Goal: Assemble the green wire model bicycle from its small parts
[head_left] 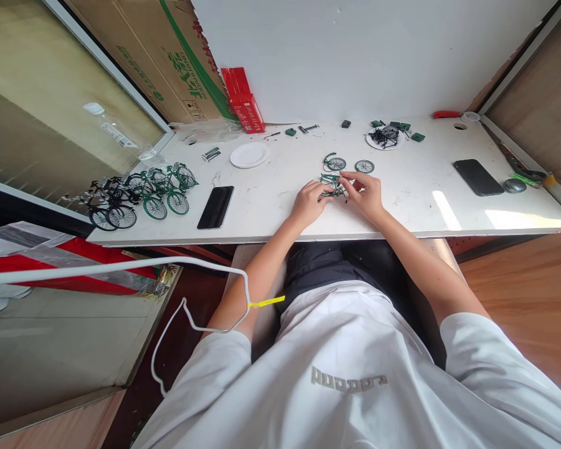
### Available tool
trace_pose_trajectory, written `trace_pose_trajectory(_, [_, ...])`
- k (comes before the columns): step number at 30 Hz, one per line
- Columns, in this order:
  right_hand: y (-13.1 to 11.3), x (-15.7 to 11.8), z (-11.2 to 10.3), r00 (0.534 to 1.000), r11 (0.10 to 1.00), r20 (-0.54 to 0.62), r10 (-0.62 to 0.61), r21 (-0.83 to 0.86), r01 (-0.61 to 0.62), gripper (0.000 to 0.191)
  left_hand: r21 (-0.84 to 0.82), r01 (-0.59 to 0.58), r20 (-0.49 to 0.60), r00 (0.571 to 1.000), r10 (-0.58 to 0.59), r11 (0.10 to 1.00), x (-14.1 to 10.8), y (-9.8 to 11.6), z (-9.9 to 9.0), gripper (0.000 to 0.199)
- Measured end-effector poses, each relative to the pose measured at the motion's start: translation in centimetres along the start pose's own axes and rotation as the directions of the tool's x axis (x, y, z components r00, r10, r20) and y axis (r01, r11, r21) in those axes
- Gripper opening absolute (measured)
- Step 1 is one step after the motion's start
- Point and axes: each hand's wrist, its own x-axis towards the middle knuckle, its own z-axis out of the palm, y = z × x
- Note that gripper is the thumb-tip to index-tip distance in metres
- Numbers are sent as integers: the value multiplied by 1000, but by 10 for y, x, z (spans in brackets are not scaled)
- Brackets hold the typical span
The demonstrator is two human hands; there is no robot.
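Observation:
Near the table's front edge, my left hand (pixel 311 201) is closed on a small green model bicycle frame (pixel 328 179). My right hand (pixel 363 190) pinches at the other side of the same frame, its thumb and fingers close together. Fine details between the fingertips are too small to make out. Just beyond my hands lie a loose toy wheel (pixel 364 166) and another wheel with a green mudguard (pixel 335 163).
Several assembled model bicycles (pixel 154 187) stand at the left. A phone (pixel 215 207), a white plate (pixel 249 155), a red box (pixel 245 103) and a plate of dark parts (pixel 386 138) lie around. Another phone (pixel 477 177) is at right. A white cable (pixel 206 265) hangs at lower left.

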Motion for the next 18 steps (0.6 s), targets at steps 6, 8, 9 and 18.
trace_pose_trajectory(6, [2, 0, 0, 1000, 1000, -6, -6, -12, 6, 65, 0, 21, 9, 1000, -21, 1000, 0, 0, 0, 16])
trace_pose_trajectory(8, [3, 0, 0, 1000, 1000, -7, -11, -17, 11, 66, -2, 25, 12, 1000, -25, 1000, 0, 0, 0, 15])
trace_pose_trajectory(9, [4, 0, 0, 1000, 1000, -5, -8, -22, 8, 66, -2, 29, 14, 999, -29, 1000, 0, 0, -1, 15])
trace_pose_trajectory(18, [2, 0, 0, 1000, 1000, 3, 17, -6, -17, 68, 7, 21, 11, 1000, -21, 1000, -1, -2, 0, 14])
